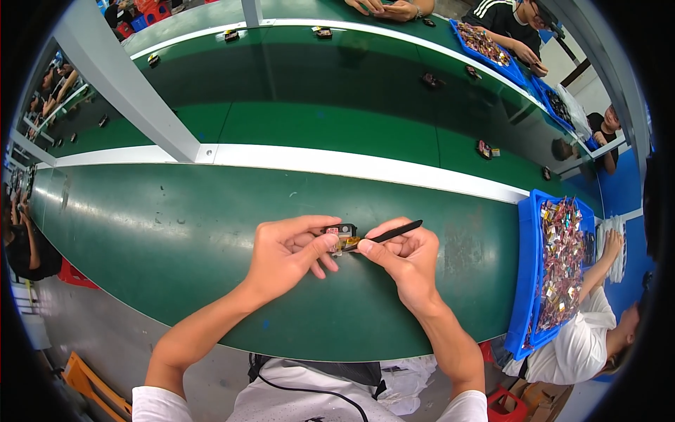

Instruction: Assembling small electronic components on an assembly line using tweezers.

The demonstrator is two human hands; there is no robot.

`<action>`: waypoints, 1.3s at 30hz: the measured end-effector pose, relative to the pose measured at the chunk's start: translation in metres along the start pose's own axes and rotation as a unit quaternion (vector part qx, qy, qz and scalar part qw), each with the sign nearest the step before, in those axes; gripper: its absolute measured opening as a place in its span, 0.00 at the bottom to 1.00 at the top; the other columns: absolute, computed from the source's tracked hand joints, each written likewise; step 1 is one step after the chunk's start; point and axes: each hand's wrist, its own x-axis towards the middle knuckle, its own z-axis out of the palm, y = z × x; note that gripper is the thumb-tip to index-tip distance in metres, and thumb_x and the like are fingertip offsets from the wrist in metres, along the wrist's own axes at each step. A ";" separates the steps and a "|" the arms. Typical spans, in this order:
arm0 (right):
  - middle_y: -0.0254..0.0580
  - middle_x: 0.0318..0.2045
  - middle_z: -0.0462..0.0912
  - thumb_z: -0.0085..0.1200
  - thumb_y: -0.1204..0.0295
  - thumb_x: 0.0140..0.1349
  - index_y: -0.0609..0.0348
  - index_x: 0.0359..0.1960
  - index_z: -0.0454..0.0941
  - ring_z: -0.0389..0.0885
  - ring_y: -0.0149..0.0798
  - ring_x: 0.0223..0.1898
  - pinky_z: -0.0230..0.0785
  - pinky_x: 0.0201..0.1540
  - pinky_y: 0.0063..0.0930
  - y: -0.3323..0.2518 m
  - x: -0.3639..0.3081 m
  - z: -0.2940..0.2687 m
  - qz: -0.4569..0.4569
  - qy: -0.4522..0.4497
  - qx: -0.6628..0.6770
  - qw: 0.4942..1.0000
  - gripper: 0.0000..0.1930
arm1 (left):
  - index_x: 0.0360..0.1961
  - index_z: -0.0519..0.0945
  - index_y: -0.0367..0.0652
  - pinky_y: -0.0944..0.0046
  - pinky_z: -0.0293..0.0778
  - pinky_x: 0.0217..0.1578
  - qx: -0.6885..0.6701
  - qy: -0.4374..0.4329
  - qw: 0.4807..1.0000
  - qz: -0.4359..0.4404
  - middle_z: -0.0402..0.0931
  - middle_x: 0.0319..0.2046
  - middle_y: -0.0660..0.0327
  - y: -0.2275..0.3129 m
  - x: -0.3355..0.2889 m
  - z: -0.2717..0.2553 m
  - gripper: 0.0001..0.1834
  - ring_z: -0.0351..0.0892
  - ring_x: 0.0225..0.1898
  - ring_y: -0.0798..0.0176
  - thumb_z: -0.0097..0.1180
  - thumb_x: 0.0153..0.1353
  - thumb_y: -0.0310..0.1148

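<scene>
Over the middle of the green table (211, 232), my left hand (285, 253) grips a small black electronic housing (342, 229) between thumb and fingers. Reddish and yellowish parts show inside the housing, too small to name. My right hand (408, 253) is closed around black tweezers (397, 231), their back end slanting up to the right. The tip of the tweezers reaches the yellowish part at the housing's right side. My fingers partly cover both the housing and the tip.
A blue tray (524, 274) heaped with small wired parts (559, 260) stands at the table's right end. Beyond a white rail (309, 163) runs a green conveyor belt (295, 126) carrying scattered black housings (485, 149). A grey post (130, 77) rises at left. Co-workers sit at right and across.
</scene>
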 end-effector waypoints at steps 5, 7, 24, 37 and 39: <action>0.20 0.17 0.70 0.66 0.84 0.59 0.66 0.37 0.83 0.58 0.12 0.17 0.45 0.19 0.16 0.004 -0.002 0.000 -0.090 0.002 -0.003 0.996 0.07 | 0.54 0.79 0.26 0.66 0.83 0.20 -0.087 -0.060 0.992 -0.067 0.84 0.40 0.46 0.002 0.004 -0.004 0.16 0.88 0.28 0.56 0.57 0.70 0.26; 0.23 0.17 0.74 0.68 0.84 0.57 0.65 0.36 0.84 0.59 0.13 0.16 0.47 0.19 0.15 0.003 -0.004 0.001 -0.127 0.017 -0.038 0.991 0.07 | 0.54 0.79 0.26 0.66 0.83 0.20 -0.093 -0.061 0.991 -0.070 0.84 0.40 0.46 0.002 0.005 -0.005 0.16 0.88 0.28 0.56 0.57 0.70 0.26; 0.37 0.27 0.88 0.72 0.82 0.52 0.61 0.30 0.87 0.63 0.16 0.14 0.51 0.16 0.15 0.006 -0.004 0.002 -0.261 0.024 -0.159 0.952 0.07 | 0.52 0.79 0.26 0.68 0.81 0.20 -0.091 -0.057 0.992 -0.065 0.85 0.38 0.47 0.005 0.004 -0.005 0.14 0.87 0.26 0.59 0.59 0.68 0.24; 0.33 0.22 0.85 0.73 0.80 0.52 0.61 0.32 0.86 0.62 0.16 0.13 0.50 0.16 0.16 0.007 -0.005 0.002 -0.248 0.023 -0.166 0.954 0.07 | 0.50 0.80 0.26 0.68 0.81 0.20 -0.096 -0.054 0.992 -0.067 0.85 0.35 0.48 0.003 0.004 -0.005 0.12 0.86 0.25 0.61 0.58 0.68 0.23; 0.32 0.21 0.85 0.73 0.80 0.52 0.61 0.32 0.86 0.62 0.16 0.13 0.49 0.17 0.16 0.007 -0.006 0.002 -0.242 0.026 -0.169 0.955 0.07 | 0.50 0.80 0.26 0.68 0.81 0.21 -0.079 -0.053 0.993 -0.069 0.85 0.35 0.49 0.003 0.003 -0.005 0.12 0.86 0.25 0.61 0.58 0.68 0.22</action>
